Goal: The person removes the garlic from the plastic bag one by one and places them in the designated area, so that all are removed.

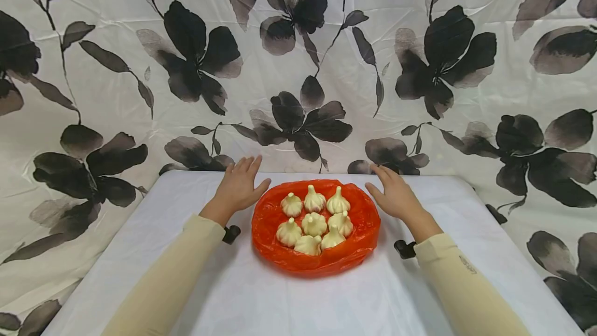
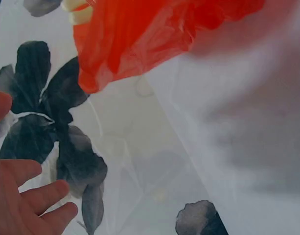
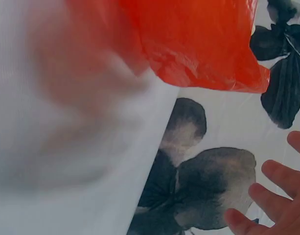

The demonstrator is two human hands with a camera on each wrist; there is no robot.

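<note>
Several pale garlic bulbs (image 1: 314,224) sit grouped inside a red plastic bag (image 1: 280,261), whose edge is spread open around them on the table. To the left of the bag is my left hand (image 1: 239,186), fingers extended and holding nothing. On the other side my right hand (image 1: 396,196) is held with its fingers straight, apart from the bag and holding nothing. Both wrist views show the bag's side, with the left fingers (image 2: 47,196) and the right fingers (image 3: 282,178) spread near the frame edges.
A white cloth covers the table (image 1: 308,305) under the bag. Behind it hangs a pale curtain (image 1: 364,92) with dark flower prints. Small black devices (image 1: 230,234) are worn at both wrists.
</note>
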